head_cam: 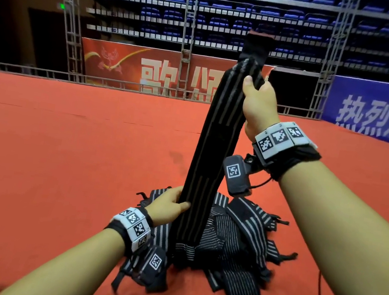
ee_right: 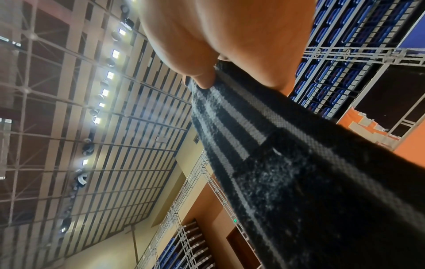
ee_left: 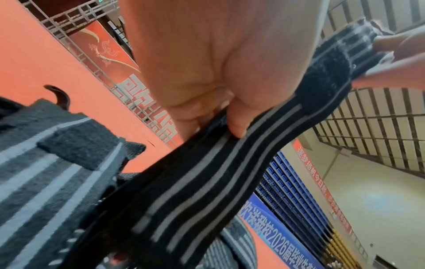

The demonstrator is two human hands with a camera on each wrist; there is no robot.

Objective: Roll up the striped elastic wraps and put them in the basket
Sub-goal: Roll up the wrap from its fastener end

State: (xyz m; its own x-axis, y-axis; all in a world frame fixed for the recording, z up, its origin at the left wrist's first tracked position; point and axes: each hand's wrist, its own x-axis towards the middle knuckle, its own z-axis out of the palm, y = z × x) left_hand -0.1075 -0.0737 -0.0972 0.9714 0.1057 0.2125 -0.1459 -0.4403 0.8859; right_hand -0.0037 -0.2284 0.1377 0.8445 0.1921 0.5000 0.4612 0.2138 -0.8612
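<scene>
The right hand [head_cam: 259, 104] is pinching the upper part of one striped elastic wrap [head_cam: 212, 154], thumb on the near face and fingers curled behind, holding it up so that it is hanging stretched and nearly upright. The left hand [head_cam: 171, 206] is gripping the same wrap lower down, thumb across the front and fingers round the back. Its bottom end is running into the pile of wraps [head_cam: 237, 247] lying tangled on the red-covered desk [head_cam: 64, 155] directly below. No basket is showing in any view.

The wrap is not yet rolled, so the task is looking barely begun. The risks from here are mostly about the fasteners: a fuzzy hook-and-loop patch [ee_right: 287, 172] is sitting on the strap near the right hand, and similar patches in the pile could be catching the lower end, so lifting further may be dragging other wraps up with it or off the desk edge. Because the band is elastic and under tension, a slipping pinch would be letting it snap back and fall into the tangle.
</scene>
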